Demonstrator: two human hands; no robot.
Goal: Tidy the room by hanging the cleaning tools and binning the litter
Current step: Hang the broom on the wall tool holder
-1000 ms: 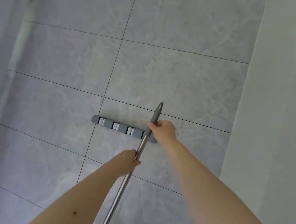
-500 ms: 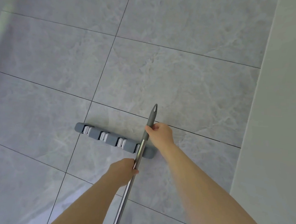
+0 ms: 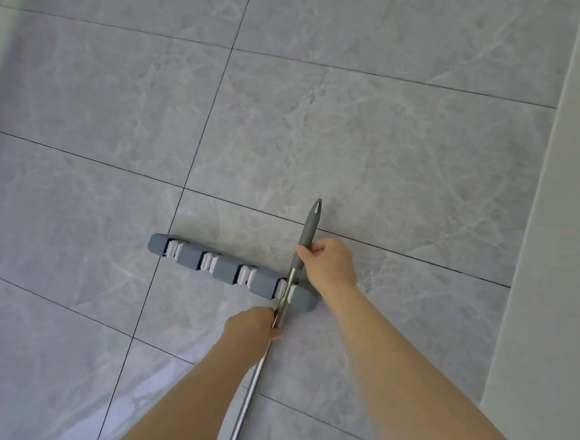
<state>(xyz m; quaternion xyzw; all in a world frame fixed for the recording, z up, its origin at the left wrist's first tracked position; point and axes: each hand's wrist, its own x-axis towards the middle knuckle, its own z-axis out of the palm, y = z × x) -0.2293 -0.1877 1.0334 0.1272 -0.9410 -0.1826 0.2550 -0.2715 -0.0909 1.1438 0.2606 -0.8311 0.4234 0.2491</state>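
Note:
A grey wall rack (image 3: 223,268) with several white clips is fixed to the grey marbled tile wall. A long metal pole with a grey tapered end (image 3: 310,223) sits in the rack's rightmost clip. My right hand (image 3: 330,262) grips the pole just above the rack, at the base of the grey end. Just below the rack, my left hand (image 3: 252,325) holds the silver shaft. The tool's head is out of view below the frame.
The three clips to the left of the pole hold nothing. A plain pale wall or door frame (image 3: 562,239) runs down the right side. A light vertical edge (image 3: 0,27) shows at the far left.
The pole has gone from in front of the rack's right end into the rightmost clip. Both hands kept their grip; the view shifted slightly.

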